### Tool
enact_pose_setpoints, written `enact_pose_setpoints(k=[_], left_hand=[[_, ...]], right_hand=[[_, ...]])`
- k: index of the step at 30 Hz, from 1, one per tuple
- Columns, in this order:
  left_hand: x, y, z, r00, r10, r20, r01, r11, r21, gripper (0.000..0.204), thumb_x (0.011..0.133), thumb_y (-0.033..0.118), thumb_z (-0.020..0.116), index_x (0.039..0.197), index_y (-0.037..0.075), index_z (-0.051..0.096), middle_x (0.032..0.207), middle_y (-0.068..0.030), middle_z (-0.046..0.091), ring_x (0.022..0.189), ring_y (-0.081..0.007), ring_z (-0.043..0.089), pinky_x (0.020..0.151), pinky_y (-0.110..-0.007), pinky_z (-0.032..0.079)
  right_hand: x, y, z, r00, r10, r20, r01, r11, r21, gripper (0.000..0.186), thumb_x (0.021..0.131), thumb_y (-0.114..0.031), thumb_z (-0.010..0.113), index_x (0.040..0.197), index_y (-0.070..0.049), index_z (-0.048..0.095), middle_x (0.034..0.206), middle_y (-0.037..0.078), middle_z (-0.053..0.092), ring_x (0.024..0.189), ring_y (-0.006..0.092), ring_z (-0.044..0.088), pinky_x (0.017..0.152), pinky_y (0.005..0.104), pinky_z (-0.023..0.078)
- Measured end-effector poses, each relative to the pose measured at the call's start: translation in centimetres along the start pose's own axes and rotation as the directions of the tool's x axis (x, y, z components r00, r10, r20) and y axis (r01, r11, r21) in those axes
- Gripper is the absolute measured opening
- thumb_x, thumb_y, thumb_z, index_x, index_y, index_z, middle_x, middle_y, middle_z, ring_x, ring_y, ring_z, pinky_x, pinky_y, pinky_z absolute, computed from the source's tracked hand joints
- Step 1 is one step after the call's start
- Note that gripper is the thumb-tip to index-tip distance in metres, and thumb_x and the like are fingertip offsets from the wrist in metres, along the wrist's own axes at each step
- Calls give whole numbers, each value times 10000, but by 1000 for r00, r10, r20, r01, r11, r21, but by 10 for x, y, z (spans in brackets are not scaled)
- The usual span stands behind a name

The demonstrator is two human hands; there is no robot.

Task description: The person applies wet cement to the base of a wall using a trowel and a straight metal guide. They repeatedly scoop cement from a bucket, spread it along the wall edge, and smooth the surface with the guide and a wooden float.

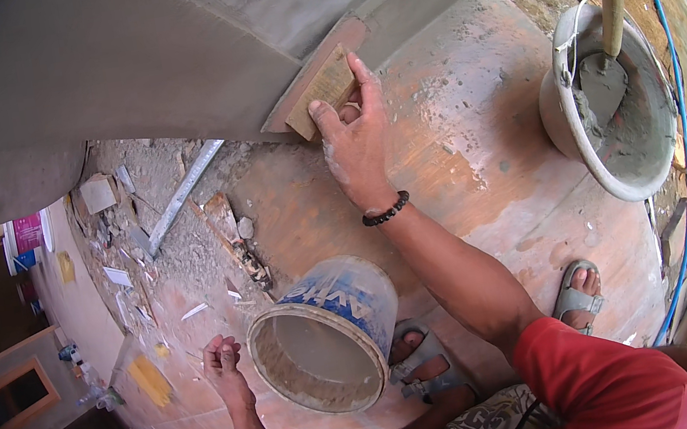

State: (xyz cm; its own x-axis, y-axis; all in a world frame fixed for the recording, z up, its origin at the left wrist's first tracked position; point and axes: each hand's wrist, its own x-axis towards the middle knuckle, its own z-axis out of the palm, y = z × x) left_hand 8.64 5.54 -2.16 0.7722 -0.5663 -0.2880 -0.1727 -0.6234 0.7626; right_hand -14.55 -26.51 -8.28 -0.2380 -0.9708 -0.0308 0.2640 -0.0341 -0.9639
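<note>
My right hand [357, 127], with a dark bead bracelet at its wrist, grips the wooden block handle of a plastering float [324, 90]. The float's pinkish board lies against the lower edge of a grey plastered wall [183, 51]. My left hand [225, 363] hangs loosely beside a white and blue bucket [347, 295], apart from its rim. Its fingers are half bent and spaced, with nothing visible in them. Murky greyish water or residue shows inside the bucket.
At right stands a mortar tub [557, 113] with a wooden-handled trowel [614, 19] inside. A blue hose [674, 72] runs past it. Rubble and a metal strip [184, 199] lie left of the wall's base. My sandalled feet [577, 299] stand near the bucket.
</note>
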Motion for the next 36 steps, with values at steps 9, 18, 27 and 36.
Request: enact_pose_setpoints(k=[9, 18, 27, 36], left_hand=[[4, -3, 4, 1000, 18, 16, -17, 998, -62, 274, 931, 199, 603, 1142, 31, 557, 997, -67, 649, 866, -146, 596, 789, -293, 460], [3, 3, 2, 1000, -20, 1, 20, 998, -59, 252, 937, 173, 584, 1134, 20, 556, 998, -77, 644, 878, -150, 593, 790, -294, 459], [8, 12, 10, 1000, 21, 19, -20, 997, -72, 276, 935, 218, 590, 1133, 28, 556, 1013, -66, 634, 909, -158, 581, 842, -308, 434], [9, 11, 21, 998, 18, 64, -10, 992, -124, 250, 941, 167, 574, 1141, 18, 557, 1022, -70, 635, 908, -151, 580, 831, -297, 434]], right_hand=[[-68, 59, 16, 985, 115, 126, -134, 979, 154, 636, 814, 29, 628, 1386, 18, 350, 1065, 62, 504, 765, 58, 479, 658, 205, 442], [-54, 22, 11, 967, 211, 141, -201, 976, -80, 660, 816, -25, 610, 1409, 26, 325, 1137, 141, 542, 867, 139, 541, 801, 307, 466], [23, -85, -131, 846, -418, 331, 527, 562, -637, 415, 795, -53, 577, 1209, -24, 579, 1020, 172, 622, 950, 306, 616, 841, 381, 478], [59, -109, -114, 717, -353, 601, 681, 171, -712, 406, 839, -83, 581, 1244, -74, 580, 985, 131, 613, 904, 302, 598, 835, 382, 478]])
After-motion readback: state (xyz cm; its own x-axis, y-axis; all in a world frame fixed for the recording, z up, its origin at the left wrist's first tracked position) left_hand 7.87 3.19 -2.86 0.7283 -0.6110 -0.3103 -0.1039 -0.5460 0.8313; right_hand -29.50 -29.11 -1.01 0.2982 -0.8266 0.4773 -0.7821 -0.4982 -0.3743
